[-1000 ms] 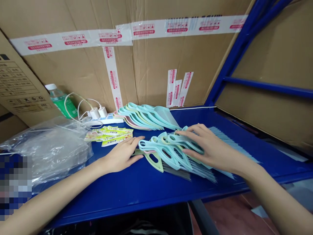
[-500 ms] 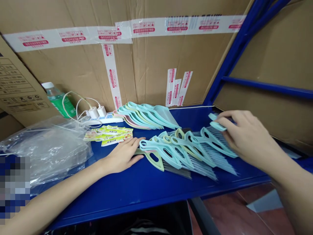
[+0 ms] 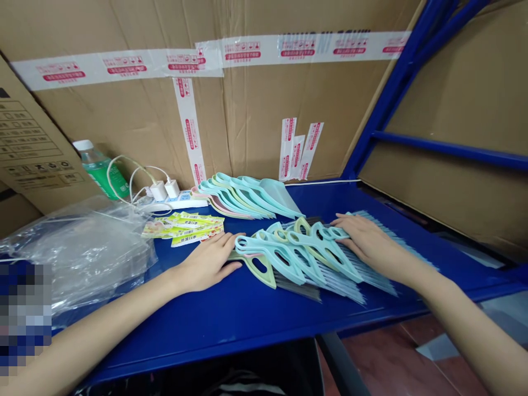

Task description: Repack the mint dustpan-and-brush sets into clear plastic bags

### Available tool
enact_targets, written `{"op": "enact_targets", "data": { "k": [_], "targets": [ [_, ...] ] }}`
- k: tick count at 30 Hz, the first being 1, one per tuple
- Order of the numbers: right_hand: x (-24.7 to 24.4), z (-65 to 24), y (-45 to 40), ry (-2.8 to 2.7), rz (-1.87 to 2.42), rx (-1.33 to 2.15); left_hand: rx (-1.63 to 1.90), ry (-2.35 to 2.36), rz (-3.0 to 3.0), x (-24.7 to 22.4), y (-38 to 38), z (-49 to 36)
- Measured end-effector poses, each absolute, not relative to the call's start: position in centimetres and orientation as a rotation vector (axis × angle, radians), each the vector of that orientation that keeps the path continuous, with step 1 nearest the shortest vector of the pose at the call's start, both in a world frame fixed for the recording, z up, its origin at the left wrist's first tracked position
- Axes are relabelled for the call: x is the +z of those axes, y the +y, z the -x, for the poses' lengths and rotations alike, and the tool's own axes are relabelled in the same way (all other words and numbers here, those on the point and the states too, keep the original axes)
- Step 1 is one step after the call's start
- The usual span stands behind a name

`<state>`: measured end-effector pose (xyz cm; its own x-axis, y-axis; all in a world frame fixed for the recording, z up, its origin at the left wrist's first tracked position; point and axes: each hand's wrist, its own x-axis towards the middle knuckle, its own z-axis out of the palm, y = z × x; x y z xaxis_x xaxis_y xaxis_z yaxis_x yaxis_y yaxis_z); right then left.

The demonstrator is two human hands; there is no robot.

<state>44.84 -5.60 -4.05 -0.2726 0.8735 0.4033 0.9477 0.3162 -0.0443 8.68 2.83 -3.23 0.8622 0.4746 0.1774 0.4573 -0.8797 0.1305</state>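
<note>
Brushes (image 3: pixel 295 274), mostly turquoise, lie overlapping in a row on the blue desk (image 3: pixel 231 319), bristles directed towards 4 o'clock. All bearings are taken from the middle of this row.

The left hand (image 3: pixel 204 264) rests at the row's 9 o'clock end, thumb spread from the fingers. The handle of a green brush (image 3: pixel 268 278) runs in between; whether it is gripped cannot be determined. The right hand (image 3: pixel 367 239) lies palm down over the 3 o'clock end, fingertips at a turquoise handle; its grip likewise cannot be confirmed.

Dustpans (image 3: pixel 247 192), nested on their sides, stand at 10 o'clock, near the brushes. Yellow-green packets (image 3: pixel 193 225) are heaped at 9 o'clock, just beyond the left hand. Clear bags (image 3: pixel 103 242) lie farther out on that bearing. Between 9 and 10 o'clock are a power strip (image 3: pixel 185 202) carrying white chargers (image 3: pixel 159 191) and, beyond, a tilted green bottle (image 3: pixel 107 176).
</note>
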Motion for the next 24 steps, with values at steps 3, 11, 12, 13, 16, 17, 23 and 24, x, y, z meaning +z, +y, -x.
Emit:
{"op": "enact_targets", "data": {
  "k": [3, 11, 12, 13, 16, 17, 23, 24],
  "targets": [
    [-3.3, -44.6, -5.4, -2.158, 1.656, -0.382, 0.323, 0.732, -2.91, -3.3, 3.0, -8.6],
    [-2.2, -37.9, -5.2, -2.332, 1.548, -0.273, 0.384, 0.679, -2.896, -3.7, 3.0, -8.7],
    [-2.3, -37.4, -5.2, -2.358, 1.548, -0.241, 0.397, 0.677, -2.91, -3.8, 3.0, -8.7],
    [-2.3, -37.1, -5.1, -2.365, 1.555, -0.214, 0.409, 0.671, -2.922, -3.8, 3.1, -8.7],
    [-2.4, -37.7, -5.1, -2.348, 1.577, -0.146, 0.428, 0.63, -2.955, -4.1, 3.2, -9.1],
    [-2.5, -38.0, -5.1, -2.339, 1.581, -0.13, 0.423, 0.617, -2.968, -4.1, 3.2, -9.4],
    [-2.4, -39.5, -4.6, -2.318, 1.559, -0.082, 0.337, 0.626, -3.052, -4.0, 3.1, -11.7],
    [-2.4, -39.5, -4.5, -2.315, 1.558, -0.08, 0.32, 0.633, -3.062, -3.9, 3.0, -12.0]
  ]
}}
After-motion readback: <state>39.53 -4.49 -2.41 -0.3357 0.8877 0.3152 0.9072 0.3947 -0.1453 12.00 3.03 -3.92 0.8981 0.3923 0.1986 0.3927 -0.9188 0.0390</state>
